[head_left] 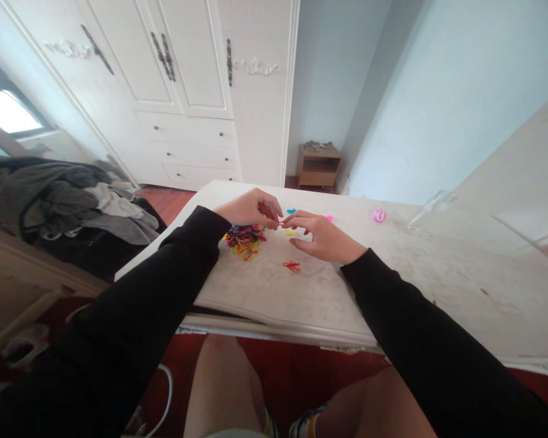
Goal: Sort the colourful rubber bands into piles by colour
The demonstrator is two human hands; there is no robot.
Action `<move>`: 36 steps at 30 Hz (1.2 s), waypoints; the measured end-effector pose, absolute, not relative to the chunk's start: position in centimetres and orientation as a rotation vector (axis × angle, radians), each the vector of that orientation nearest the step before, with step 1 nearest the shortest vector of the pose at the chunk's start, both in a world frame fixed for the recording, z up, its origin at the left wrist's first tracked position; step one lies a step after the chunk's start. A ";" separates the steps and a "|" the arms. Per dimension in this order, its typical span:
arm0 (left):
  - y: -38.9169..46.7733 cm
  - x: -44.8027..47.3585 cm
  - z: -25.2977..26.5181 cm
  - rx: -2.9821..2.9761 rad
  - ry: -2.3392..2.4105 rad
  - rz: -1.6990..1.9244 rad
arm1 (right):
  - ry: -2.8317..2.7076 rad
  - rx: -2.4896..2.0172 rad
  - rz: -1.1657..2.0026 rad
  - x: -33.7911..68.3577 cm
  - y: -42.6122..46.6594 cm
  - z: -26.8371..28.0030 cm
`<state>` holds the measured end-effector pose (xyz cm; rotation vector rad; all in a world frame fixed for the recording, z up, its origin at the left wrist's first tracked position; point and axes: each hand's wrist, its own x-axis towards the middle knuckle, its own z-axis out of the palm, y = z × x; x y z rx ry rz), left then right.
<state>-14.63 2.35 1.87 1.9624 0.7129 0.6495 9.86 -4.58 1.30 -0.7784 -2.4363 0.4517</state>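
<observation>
My left hand (pixel 254 208) is closed in a pinch above the white table, its fingertips meeting those of my right hand (pixel 318 236). Between them runs a thin red rubber band (pixel 281 223), pinched from both sides. Under my left wrist lies a heaped pile of small multicoloured rubber bands (pixel 245 239), partly covered by the hand. Nearer to me is a small group of red bands (pixel 292 266). Yellow bands (pixel 291 232) and blue bands (pixel 291 211) lie just behind and below the fingertips. A few pink bands (pixel 330 218) show past my right hand.
A pink bundle (pixel 379 215) and a clear plastic object (pixel 432 210) sit farther right on the white table (pixel 420 286). Clothes (pixel 82 201) are heaped at left. A white wardrobe (pixel 192 97) and a small wooden nightstand (pixel 319 165) stand beyond.
</observation>
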 end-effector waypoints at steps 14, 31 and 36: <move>2.7 -14.6 1.5 1.947 0.705 0.644 | -2.447 -0.746 0.443 9.7 -4.6 1.3; 2.6 -14.6 1.5 1.924 0.687 0.635 | -2.448 -0.787 0.444 9.5 -4.8 1.3; 2.5 -14.6 1.6 1.930 0.696 0.627 | -2.448 -0.799 0.445 9.5 -4.8 1.2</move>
